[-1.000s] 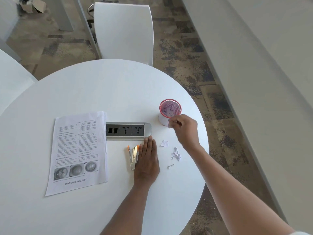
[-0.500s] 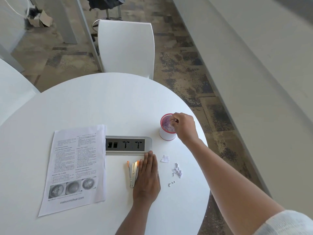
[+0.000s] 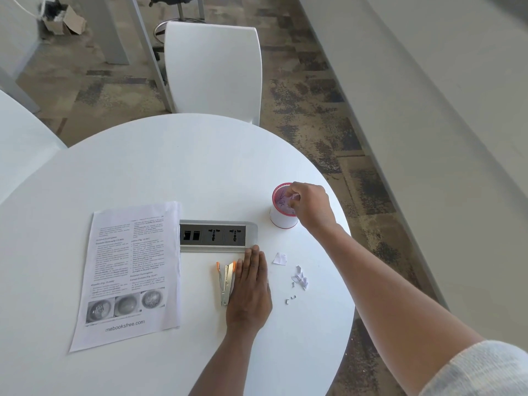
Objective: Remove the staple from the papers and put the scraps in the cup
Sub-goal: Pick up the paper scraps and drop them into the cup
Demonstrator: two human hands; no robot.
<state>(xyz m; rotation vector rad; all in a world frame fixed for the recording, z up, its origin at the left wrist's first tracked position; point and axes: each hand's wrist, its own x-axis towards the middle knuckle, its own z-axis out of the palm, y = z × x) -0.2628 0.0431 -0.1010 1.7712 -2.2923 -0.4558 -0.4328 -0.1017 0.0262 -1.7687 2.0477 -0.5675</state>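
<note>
A printed stack of papers (image 3: 128, 270) lies flat on the left of the round white table (image 3: 171, 167). The white cup (image 3: 281, 220), with its red rim, stands at the right. My right hand (image 3: 310, 207) hovers over its mouth, fingertips bunched and pinching a small pale scrap. My left hand (image 3: 250, 292) rests flat on the table, touching the orange-tipped staple remover (image 3: 225, 281). Torn paper scraps (image 3: 300, 278), one larger scrap (image 3: 280, 258) and small metal staples (image 3: 290, 299) lie between my arms.
A recessed power socket panel (image 3: 217, 235) sits in the table between the papers and the cup. A white chair (image 3: 214, 72) stands beyond the far edge. The table's right edge runs close to the cup.
My right hand moved from beside the cup to over its mouth with the pinched scrap. The view tilted up a little. My left hand stayed put.
</note>
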